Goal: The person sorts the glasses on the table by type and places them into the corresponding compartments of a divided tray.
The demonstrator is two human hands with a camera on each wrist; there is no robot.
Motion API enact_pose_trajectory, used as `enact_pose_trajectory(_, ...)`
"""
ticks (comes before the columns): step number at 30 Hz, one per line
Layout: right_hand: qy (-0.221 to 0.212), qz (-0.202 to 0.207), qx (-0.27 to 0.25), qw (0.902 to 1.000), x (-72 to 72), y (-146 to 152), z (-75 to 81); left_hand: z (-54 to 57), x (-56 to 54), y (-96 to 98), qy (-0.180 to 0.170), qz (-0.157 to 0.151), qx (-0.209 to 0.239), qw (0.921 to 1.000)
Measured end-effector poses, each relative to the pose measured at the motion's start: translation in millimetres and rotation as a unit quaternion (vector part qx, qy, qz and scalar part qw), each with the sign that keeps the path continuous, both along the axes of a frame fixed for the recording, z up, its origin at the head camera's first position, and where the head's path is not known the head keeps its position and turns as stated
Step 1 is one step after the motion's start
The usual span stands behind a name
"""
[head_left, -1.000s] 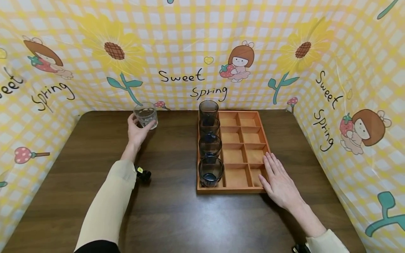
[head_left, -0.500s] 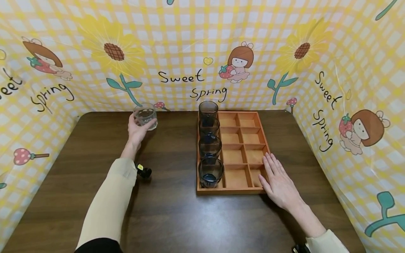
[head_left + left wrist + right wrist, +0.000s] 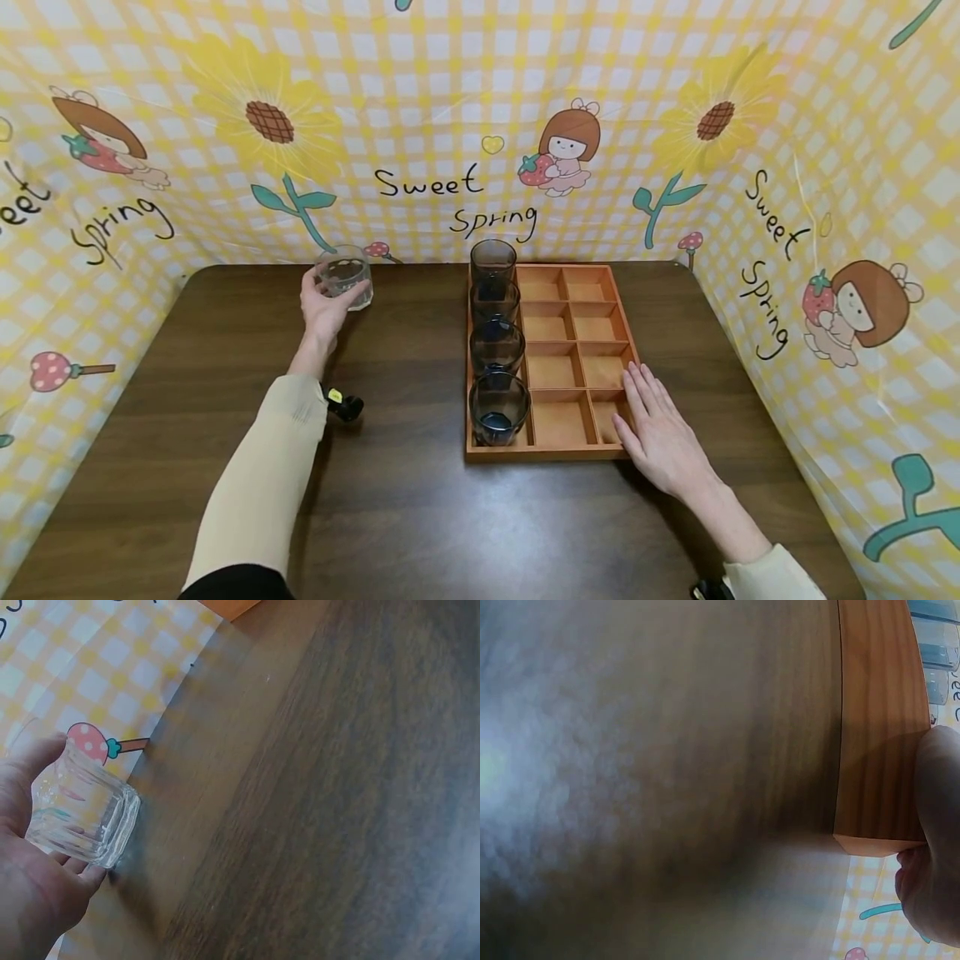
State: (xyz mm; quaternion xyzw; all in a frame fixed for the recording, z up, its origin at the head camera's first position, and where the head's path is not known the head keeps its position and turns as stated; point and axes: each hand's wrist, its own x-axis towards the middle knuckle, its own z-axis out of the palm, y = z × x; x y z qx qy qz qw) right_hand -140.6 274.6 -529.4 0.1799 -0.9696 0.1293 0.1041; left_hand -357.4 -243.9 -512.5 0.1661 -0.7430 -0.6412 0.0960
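Note:
A clear drinking glass [image 3: 351,279] is at the back left of the table, with my left hand [image 3: 324,312] gripping it between thumb and fingers. In the left wrist view the thumb lies along the near side of the glass [image 3: 90,810] and fingertips show under it. My right hand [image 3: 667,437] rests with straight fingers on the right edge of a wooden compartment tray [image 3: 551,454], near its front corner. Several dark tinted glasses [image 3: 500,408] stand in the tray's left column. The tray's other compartments hold nothing. From the right wrist, the tray's front wall [image 3: 881,750] shows beside the hand.
The brown wooden table [image 3: 405,500] carries the tray right of centre. A yellow checked cloth [image 3: 420,100] with printed flowers and figures rises behind and along both sides. A small black device [image 3: 345,407] is strapped at the left wrist.
Almost nothing differs: the left wrist has turned very slightly, its black device shifting a little right. The left hand keeps its grip on the clear glass; the right hand stays on the tray.

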Motion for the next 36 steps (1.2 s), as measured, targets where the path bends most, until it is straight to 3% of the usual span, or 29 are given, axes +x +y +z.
enact_pose_trajectory(7, 0.0, 0.0, 0.001, 1.0, -0.4, 0, -0.8, -0.6, 6.8, 2.3, 0.011, -0.002, 0.005, 0.9999)
enact_pose_trajectory(13, 0.004, 0.0, -0.002, 1.0, -1.2, 0, -0.8, -2.7, 18.1, 7.6, 0.043, -0.033, -0.014, 0.9984)
enact_pose_trajectory(18, 0.004, 0.001, -0.002, 1.0, -1.2, -1, -0.5, -0.1, 25.3, 14.5, 0.058, -0.064, 0.0, 0.9963)
enact_pose_trajectory(25, 0.003, 0.002, -0.003, 1.0, -1.4, -1, 0.7, 15.6, 38.8, 30.3, 0.089, -0.105, -0.005, 0.9904)
enact_pose_trajectory(36, 0.005, 0.002, -0.004, 1.0, -0.6, -1, -0.5, 42.0, 60.6, 52.7, 0.149, -0.173, -0.02, 0.9733)
